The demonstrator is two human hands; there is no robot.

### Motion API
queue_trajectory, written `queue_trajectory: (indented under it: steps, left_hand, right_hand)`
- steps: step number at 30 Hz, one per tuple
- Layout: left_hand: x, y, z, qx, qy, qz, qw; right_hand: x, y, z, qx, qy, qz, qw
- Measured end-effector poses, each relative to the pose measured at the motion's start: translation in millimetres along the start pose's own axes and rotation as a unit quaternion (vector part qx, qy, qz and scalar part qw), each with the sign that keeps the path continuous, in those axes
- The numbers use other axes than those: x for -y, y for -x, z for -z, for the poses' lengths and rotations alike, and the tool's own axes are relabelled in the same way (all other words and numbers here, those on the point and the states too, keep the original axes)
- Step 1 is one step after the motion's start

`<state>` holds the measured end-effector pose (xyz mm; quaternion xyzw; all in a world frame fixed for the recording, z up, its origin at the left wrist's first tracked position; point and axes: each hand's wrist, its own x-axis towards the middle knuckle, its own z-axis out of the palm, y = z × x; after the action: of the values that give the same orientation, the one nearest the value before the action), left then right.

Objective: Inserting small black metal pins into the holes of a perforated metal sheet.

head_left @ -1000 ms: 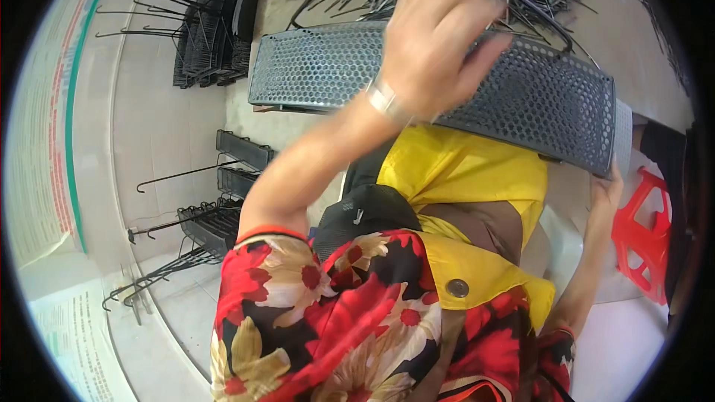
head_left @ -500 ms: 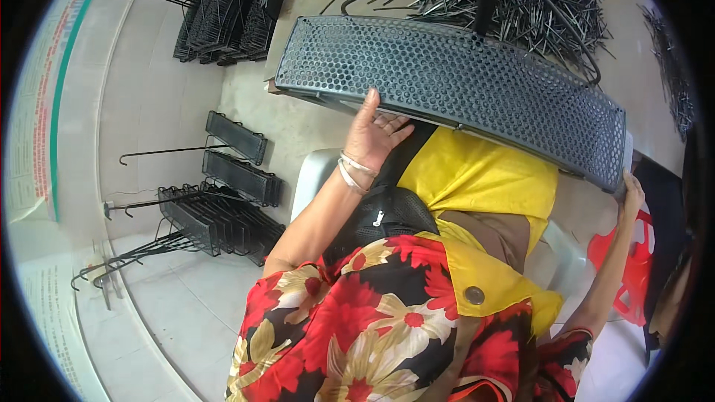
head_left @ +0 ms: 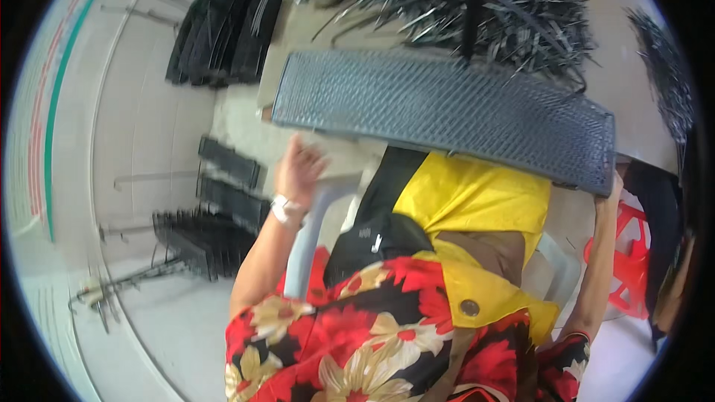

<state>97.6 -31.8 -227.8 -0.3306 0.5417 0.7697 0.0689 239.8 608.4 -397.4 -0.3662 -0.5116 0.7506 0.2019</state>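
Observation:
A long grey mesh rack (head_left: 439, 112) with a pattern of small holes lies slanted across the table's near edge, above my lap. My right hand (head_left: 615, 187) grips its right end, its fingers partly hidden by the rack. My left hand (head_left: 299, 170), with a pale bangle at the wrist, hovers just below the rack's left corner. Motion blurs it a little; the fingers look loosely apart, and nothing shows in them. A dark upright bar (head_left: 471, 11) stands behind the rack's far edge.
A big heap of thin black strips (head_left: 514, 18) covers the table behind the rack, with another bundle (head_left: 661, 74) at right. Black mesh racks with long hooks (head_left: 205, 242) stand at left; more (head_left: 227, 22) are farther back. A red plastic stool (head_left: 631, 260) is at right.
My left hand has left the rack's near edge and moved left and down. The rack sits lower in view as the view shifts; my right hand stays at its right end.

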Motion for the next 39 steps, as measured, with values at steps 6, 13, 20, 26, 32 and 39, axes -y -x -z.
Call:
queue_trajectory:
  steps: [6,13,20,26,32,39]
  left_hand:
    - [-60.9,-90.0,41.3,0.049,-0.242,-0.212,0.946]
    - [-50.8,-99.6,20.1,0.105,-0.132,-0.058,0.984]
    - [-26.5,-44.4,-44.7,0.102,-0.180,-0.099,0.973]
    - [-22.2,-61.5,-55.2,0.174,-0.172,-0.074,0.967]
    - [-24.9,-65.0,-52.6,0.160,-0.166,-0.036,0.972]
    - [-32.9,-55.7,-45.4,0.119,-0.160,-0.022,0.980]
  right_hand:
    - [71.1,67.0,-93.5,-0.050,0.238,-0.065,0.968]
    - [78.5,82.1,-104.5,-0.081,0.120,-0.051,0.988]
    - [109.1,41.1,-65.4,-0.075,0.177,-0.044,0.980]
    - [105.2,47.2,-45.2,-0.049,0.257,0.000,0.965]
    - [107.9,55.1,-45.1,-0.039,0.235,0.026,0.971]
    - [92.0,38.8,-32.4,-0.006,0.125,-0.057,0.990]
